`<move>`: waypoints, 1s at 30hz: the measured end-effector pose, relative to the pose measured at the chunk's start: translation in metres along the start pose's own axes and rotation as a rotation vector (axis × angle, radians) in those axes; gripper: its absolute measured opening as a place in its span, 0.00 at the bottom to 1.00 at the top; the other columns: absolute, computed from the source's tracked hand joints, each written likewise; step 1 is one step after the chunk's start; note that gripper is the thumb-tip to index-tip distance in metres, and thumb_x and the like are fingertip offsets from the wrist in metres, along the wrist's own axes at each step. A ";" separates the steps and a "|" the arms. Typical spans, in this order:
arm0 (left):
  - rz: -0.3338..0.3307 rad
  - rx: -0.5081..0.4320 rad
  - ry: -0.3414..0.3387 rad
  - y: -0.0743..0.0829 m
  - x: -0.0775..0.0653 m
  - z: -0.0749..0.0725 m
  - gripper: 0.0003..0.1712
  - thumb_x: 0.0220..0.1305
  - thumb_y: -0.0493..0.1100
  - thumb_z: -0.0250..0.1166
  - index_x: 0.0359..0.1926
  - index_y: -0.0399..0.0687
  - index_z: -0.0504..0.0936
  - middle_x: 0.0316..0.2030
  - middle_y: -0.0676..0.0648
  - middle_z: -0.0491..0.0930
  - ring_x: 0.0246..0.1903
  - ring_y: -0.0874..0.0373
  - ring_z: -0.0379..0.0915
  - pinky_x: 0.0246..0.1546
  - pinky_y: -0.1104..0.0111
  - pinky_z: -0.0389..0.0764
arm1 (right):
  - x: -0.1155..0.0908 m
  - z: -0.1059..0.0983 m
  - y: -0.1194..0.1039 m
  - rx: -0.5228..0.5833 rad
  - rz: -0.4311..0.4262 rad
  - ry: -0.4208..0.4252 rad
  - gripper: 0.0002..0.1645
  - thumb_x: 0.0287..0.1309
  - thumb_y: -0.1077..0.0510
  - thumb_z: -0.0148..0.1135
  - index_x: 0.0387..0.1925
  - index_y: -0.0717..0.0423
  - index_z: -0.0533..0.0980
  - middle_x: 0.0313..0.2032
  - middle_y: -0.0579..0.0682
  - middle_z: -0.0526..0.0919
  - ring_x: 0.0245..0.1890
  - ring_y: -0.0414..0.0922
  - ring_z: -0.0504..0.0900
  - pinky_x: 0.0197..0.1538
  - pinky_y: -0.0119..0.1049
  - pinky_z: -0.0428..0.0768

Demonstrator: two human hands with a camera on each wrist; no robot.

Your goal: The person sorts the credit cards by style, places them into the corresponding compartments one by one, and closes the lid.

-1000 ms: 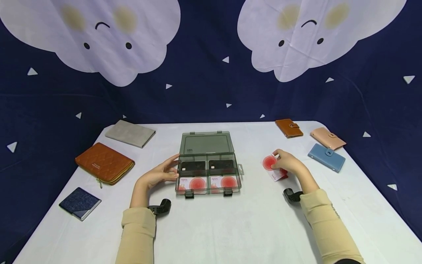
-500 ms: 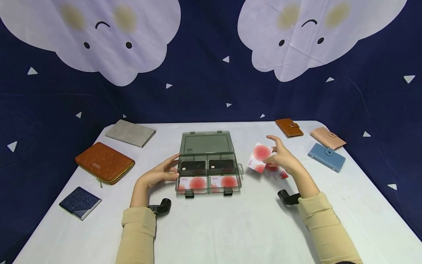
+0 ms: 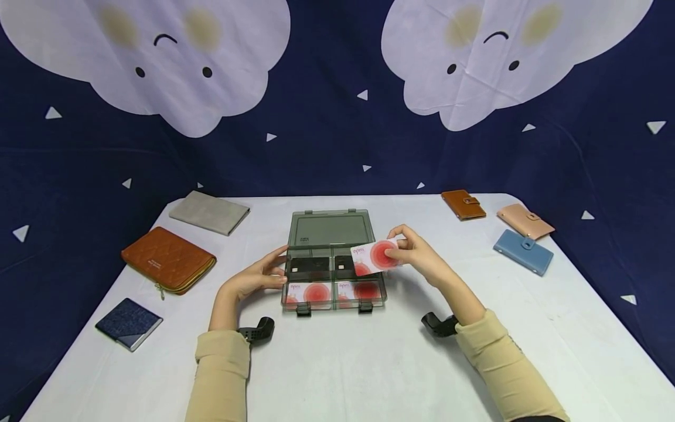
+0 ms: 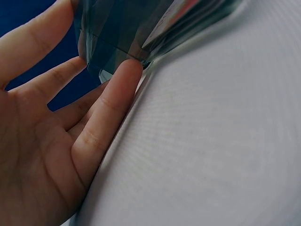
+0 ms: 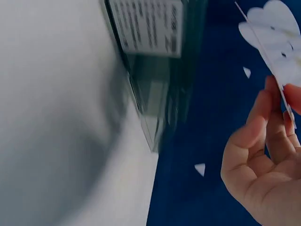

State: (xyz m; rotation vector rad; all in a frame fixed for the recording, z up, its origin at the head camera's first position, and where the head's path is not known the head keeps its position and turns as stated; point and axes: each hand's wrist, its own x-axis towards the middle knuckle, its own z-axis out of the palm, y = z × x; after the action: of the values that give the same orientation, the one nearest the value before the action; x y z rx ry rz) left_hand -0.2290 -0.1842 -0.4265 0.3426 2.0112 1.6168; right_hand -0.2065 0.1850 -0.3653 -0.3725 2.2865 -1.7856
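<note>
My right hand (image 3: pixel 422 258) pinches a white and red card (image 3: pixel 374 257) between thumb and fingers, above the right part of a translucent grey-green plastic box (image 3: pixel 333 306). In the right wrist view the card (image 5: pixel 263 52) appears nearly edge-on. The box's lid (image 3: pixel 331 228) is tipped back. Black cards (image 3: pixel 310 266) occupy the back compartments, the right one partly hidden by the held card. White and red cards (image 3: pixel 308 293) lie in both front compartments. My left hand (image 3: pixel 255 278) rests with fairly straight fingers against the box's left side, also visible in the left wrist view.
On the left side of the white table (image 3: pixel 337 363) lie a grey wallet (image 3: pixel 209 212), a brown zip wallet (image 3: pixel 169 261) and a dark blue card holder (image 3: pixel 128 324). At the back right are brown (image 3: pixel 463 204), pink (image 3: pixel 524 221) and blue (image 3: pixel 523 252) snap card holders.
My right hand has lifted the card from the table on the right and carried it left over the box, turning it sideways. My left hand has stayed at the box.
</note>
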 end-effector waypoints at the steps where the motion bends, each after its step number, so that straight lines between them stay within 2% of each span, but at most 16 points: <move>1: 0.000 -0.003 -0.001 0.000 0.000 0.000 0.51 0.57 0.37 0.63 0.73 0.54 0.41 0.70 0.35 0.41 0.46 0.58 0.67 0.46 0.65 0.72 | 0.000 0.004 0.000 -0.010 -0.004 -0.012 0.17 0.57 0.65 0.57 0.44 0.64 0.61 0.24 0.45 0.75 0.26 0.38 0.74 0.37 0.34 0.71; 3: -0.002 -0.006 -0.003 -0.001 0.000 0.000 0.51 0.57 0.37 0.63 0.73 0.54 0.41 0.70 0.35 0.41 0.46 0.58 0.67 0.45 0.65 0.73 | 0.000 0.012 0.001 -0.042 -0.014 -0.043 0.16 0.54 0.67 0.58 0.41 0.63 0.61 0.24 0.46 0.75 0.25 0.38 0.71 0.36 0.34 0.69; 6: -0.007 -0.008 -0.003 -0.001 0.001 -0.001 0.51 0.57 0.37 0.63 0.73 0.54 0.41 0.70 0.35 0.41 0.46 0.57 0.66 0.45 0.66 0.73 | -0.001 0.021 0.004 -0.162 -0.049 -0.085 0.18 0.52 0.70 0.59 0.43 0.63 0.63 0.30 0.50 0.79 0.24 0.40 0.70 0.34 0.34 0.70; 10: -0.006 -0.004 0.004 -0.001 0.001 -0.001 0.52 0.56 0.37 0.64 0.73 0.54 0.41 0.70 0.35 0.42 0.47 0.56 0.66 0.46 0.65 0.72 | -0.002 0.034 0.008 -0.433 -0.147 -0.113 0.22 0.49 0.72 0.62 0.47 0.59 0.69 0.38 0.53 0.81 0.24 0.42 0.72 0.31 0.35 0.71; 15: -0.008 0.005 0.007 -0.001 0.000 -0.001 0.52 0.56 0.38 0.65 0.73 0.54 0.41 0.70 0.35 0.41 0.49 0.55 0.65 0.47 0.64 0.72 | -0.004 0.046 0.012 -0.759 -0.309 -0.094 0.19 0.46 0.72 0.64 0.40 0.52 0.77 0.37 0.49 0.82 0.37 0.45 0.79 0.40 0.40 0.75; 17: -0.010 0.007 0.007 -0.001 0.000 -0.001 0.52 0.56 0.38 0.65 0.73 0.54 0.41 0.70 0.35 0.41 0.48 0.55 0.65 0.47 0.64 0.72 | -0.005 0.049 0.013 -0.852 -0.355 -0.077 0.17 0.46 0.70 0.65 0.38 0.51 0.78 0.36 0.48 0.81 0.38 0.44 0.79 0.43 0.43 0.73; 22: -0.010 0.002 0.009 -0.001 0.000 -0.001 0.52 0.56 0.37 0.64 0.73 0.54 0.41 0.70 0.35 0.41 0.48 0.56 0.65 0.47 0.64 0.72 | -0.007 0.052 0.013 -0.993 -0.387 -0.050 0.13 0.46 0.65 0.68 0.36 0.50 0.80 0.31 0.44 0.78 0.34 0.41 0.77 0.38 0.41 0.65; 26: -0.010 0.002 0.008 -0.001 0.000 -0.001 0.52 0.56 0.37 0.64 0.73 0.54 0.41 0.70 0.35 0.41 0.48 0.56 0.66 0.47 0.64 0.72 | -0.007 0.051 0.013 -1.045 -0.395 -0.051 0.12 0.46 0.63 0.68 0.36 0.49 0.81 0.30 0.43 0.77 0.34 0.42 0.76 0.36 0.39 0.63; 30: -0.012 0.002 0.009 -0.002 0.000 -0.001 0.52 0.56 0.37 0.64 0.73 0.54 0.41 0.70 0.35 0.41 0.48 0.56 0.66 0.46 0.64 0.72 | -0.008 0.050 0.013 -1.053 -0.411 -0.068 0.12 0.47 0.64 0.67 0.37 0.50 0.82 0.30 0.43 0.76 0.33 0.41 0.75 0.36 0.38 0.62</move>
State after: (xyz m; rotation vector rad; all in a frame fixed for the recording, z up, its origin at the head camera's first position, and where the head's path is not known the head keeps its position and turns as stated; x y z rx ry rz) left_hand -0.2294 -0.1850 -0.4280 0.3243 2.0186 1.6119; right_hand -0.1834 0.1448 -0.3894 -1.0875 3.0508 -0.4646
